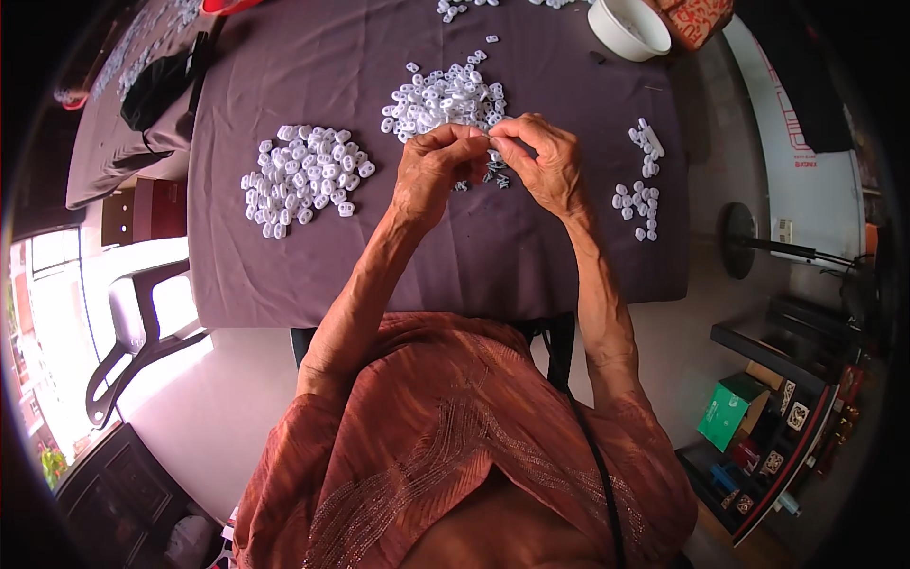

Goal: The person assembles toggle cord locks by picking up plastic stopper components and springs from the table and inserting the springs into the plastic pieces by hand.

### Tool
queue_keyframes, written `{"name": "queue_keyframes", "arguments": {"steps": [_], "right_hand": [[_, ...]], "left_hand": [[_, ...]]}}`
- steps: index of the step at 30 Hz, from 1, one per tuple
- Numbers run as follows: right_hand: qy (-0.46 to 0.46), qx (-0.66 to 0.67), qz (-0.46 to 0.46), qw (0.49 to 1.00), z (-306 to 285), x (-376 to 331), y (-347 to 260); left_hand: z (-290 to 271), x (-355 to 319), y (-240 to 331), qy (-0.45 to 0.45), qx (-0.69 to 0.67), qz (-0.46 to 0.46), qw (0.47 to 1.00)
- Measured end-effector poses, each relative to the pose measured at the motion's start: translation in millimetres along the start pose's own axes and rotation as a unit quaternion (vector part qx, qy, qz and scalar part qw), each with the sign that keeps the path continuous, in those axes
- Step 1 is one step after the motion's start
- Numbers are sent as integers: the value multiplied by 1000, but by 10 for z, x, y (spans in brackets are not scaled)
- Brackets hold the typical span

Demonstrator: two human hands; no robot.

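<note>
My left hand (431, 175) and my right hand (548, 163) meet fingertip to fingertip over the table. Both are closed in a pinch around something too small to make out. Just beyond them lies a heap of small white oval plastic pieces (445, 95) with dark markings. Partly hidden under my fingers are several tiny grey-green pieces (500, 178). Left of my left hand spreads a second pile of white oval pieces (299, 175). On the right side of the table lies a smaller loose group of white pieces (637, 201).
A dark purplish cloth covers the table (455, 270). At its far right stand a white bowl (629, 28) and a red patterned bag (697, 17). A grey plastic chair (137, 318) is at the left. Lower right, a dark shelf holds a green box (732, 412).
</note>
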State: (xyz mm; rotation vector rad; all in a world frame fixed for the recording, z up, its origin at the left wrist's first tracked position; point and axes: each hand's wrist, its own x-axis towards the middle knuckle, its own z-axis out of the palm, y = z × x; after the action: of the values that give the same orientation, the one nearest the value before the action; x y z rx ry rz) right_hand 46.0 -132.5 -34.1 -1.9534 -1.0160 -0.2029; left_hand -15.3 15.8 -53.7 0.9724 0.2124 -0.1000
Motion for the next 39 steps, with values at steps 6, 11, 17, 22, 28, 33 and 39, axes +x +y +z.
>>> {"name": "queue_keyframes", "arguments": {"steps": [6,11,17,22,28,33,39], "right_hand": [[-11,110,104,988,38,-20,9],[-20,19,32,999,1,-10,8],[-34,62,67,995,-10,-16,57],[-64,78,168,981,-4,-35,59],[-54,104,159,980,38,-63,115],[-34,72,145,986,55,-84,161],[-29,60,143,987,46,-138,190]], "left_hand": [[43,8,-14,23,10,35,999],[15,1,19,13,18,-13,1000],[34,13,11,26,55,29,998],[84,-17,-2,57,113,75,989],[97,-17,-34,78,147,73,983],[-65,61,-149,93,126,60,986],[-167,47,-176,116,382,80,913]]}}
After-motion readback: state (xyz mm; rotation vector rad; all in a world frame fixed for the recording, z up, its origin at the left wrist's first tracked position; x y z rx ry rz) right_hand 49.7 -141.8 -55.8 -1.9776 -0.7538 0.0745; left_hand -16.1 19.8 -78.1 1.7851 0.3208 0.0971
